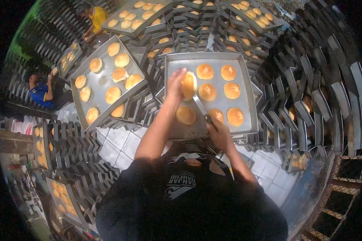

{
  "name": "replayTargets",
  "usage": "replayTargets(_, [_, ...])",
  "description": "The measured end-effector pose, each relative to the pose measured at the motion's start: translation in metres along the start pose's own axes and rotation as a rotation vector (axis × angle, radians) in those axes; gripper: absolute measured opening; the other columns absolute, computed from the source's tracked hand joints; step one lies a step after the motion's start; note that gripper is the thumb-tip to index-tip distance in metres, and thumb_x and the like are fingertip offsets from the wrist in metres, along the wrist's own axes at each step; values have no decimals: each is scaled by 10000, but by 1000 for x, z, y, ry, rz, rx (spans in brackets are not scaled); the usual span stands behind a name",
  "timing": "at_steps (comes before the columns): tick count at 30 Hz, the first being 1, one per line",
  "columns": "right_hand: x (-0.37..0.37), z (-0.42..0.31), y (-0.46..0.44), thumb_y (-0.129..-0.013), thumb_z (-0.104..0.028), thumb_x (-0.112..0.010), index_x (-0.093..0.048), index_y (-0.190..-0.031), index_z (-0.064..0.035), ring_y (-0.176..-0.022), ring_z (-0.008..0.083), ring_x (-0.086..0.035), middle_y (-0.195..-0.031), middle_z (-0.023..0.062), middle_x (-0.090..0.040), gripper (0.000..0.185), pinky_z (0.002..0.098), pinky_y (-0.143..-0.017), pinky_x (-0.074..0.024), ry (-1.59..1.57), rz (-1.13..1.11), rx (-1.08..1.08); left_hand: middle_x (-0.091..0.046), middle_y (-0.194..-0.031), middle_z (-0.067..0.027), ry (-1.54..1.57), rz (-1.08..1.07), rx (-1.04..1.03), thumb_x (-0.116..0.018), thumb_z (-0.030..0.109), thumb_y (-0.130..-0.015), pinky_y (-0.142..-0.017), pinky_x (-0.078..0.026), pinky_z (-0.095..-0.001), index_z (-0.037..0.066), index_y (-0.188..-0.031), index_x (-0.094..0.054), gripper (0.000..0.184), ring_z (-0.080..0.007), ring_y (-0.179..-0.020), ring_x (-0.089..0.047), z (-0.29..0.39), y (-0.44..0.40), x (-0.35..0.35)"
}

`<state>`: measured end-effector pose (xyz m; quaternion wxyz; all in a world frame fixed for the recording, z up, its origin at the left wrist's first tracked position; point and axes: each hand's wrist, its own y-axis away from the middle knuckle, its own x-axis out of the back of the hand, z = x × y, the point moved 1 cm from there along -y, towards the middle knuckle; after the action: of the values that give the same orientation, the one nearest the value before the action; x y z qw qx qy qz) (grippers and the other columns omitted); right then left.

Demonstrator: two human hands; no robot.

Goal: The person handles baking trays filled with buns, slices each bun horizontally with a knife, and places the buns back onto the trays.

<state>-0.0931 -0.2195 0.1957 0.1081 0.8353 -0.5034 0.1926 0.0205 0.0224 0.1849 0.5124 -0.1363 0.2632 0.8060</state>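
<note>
My left hand (176, 83) is closed around a golden bun (187, 87), tipped up on its side over the left part of a metal baking tray (250, 100). My right hand (220, 135) grips a knife (200, 105) by its dark handle. The blade points up and left, its tip at the lower edge of the held bun; whether it has entered the bun I cannot tell. Several more round, browned buns lie in the tray, among them a bun (205, 72) at the back and a bun (235, 116) near the front right corner.
To the left, a second tray (102, 80) of buns sits at an angle on stacked trays. Tall stacks of trays (317, 100) rise at the right. Further trays (138, 16) of buns stand at the back. Two other people (98, 18) work at the upper left.
</note>
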Motion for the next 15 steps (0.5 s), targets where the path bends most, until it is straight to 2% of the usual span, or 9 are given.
replayTargets(2, [5, 5, 30, -992, -131, -567, -576, -1347, -21, -717, 160, -604, -815, 97, -650, 371, 323, -672, -503, 119, 53, -8, -655, -1024, -55, -39, 13, -52, -665, 375, -959, -774, -542, -355, 92, -1158, -639, 347, -175, -898, -649, 6, -27, 12])
replayTargets(4, [20, -6, 55, -1000, -110, -561, -566, -1395, -40, -616, 91, -546, -757, 31, -630, 401, 269, -554, -456, -33, -6, -246, -665, -986, -52, -85, 19, -102, -670, 342, -965, -750, -548, -331, 64, -1138, -638, 328, -163, -861, -659, 11, -56, 24])
replayTargets(5, [25, -5, 64, -1000, -110, -561, -566, -1395, -40, -616, 91, -546, -757, 31, -630, 401, 269, -554, -456, -29, -3, -256, -672, -1031, -91, -68, 24, -79, -646, 351, -977, -789, -545, -355, 38, -1182, -626, 374, -202, -911, -664, 12, -70, 30])
replayTargets(7, [32, 0, 79, -1014, -156, -568, -575, -1385, -57, -663, 85, -571, -770, 18, -632, 384, 257, -590, -464, -383, -11, -532, -678, -1076, -130, -49, 23, -47, -623, 360, -989, -828, -542, -379, 11, -1225, -613, 421, -240, -960, -669, 5, -95, 35])
replayTargets(9, [35, 6, 86, -1022, -169, -557, -570, -1406, -87, -629, 55, -536, -758, -15, -627, 393, 226, -556, -426, -332, 14, -552, -657, -1182, -224, -675, 415, -507, -577, 356, -1007, -943, -496, -429, -51, -1291, -565, 497, -349, -1083, -639, -7, -112, 42])
replayTargets(10, [36, 8, 87, -1024, -170, -555, -560, -1413, -81, -622, 57, -530, -748, -19, -621, 399, 228, -549, -423, -342, 44, -567, -621, -1227, -294, -718, 374, -595, -586, 320, -987, -1026, -437, -456, -89, -1331, -518, 539, -421, -1164, -590, -10, -114, 46])
replayTargets(11, [37, 10, 88, -1026, -172, -553, -550, -1419, -75, -614, 59, -523, -738, -23, -615, 405, 231, -543, -421, -355, 73, -584, -621, -1227, -294, -717, 369, -594, -586, 320, -987, -1026, -437, -456, -89, -1331, -518, 539, -421, -1164, -590, -18, -112, 49])
replayTargets(13, [35, 7, 88, -1026, -171, -553, -543, -1423, -66, -606, 58, -517, -737, -32, -606, 410, 234, -531, -417, -361, 108, -563, -616, -1204, -314, -1013, 291, -488, -600, 290, -961, -1017, -442, -475, -101, -1305, -524, 526, -434, -1147, -593, -19, -66, 43])
replayTargets(15, [34, 4, 84, -1026, -171, -553, -537, -1426, -56, -598, 57, -512, -736, -40, -597, 416, 237, -519, -412, -375, 145, -536, -615, -1199, -316, -989, 204, -366, -604, 265, -951, -996, -451, -482, -104, -1280, -533, 500, -438, -1138, -593, -33, -39, 50])
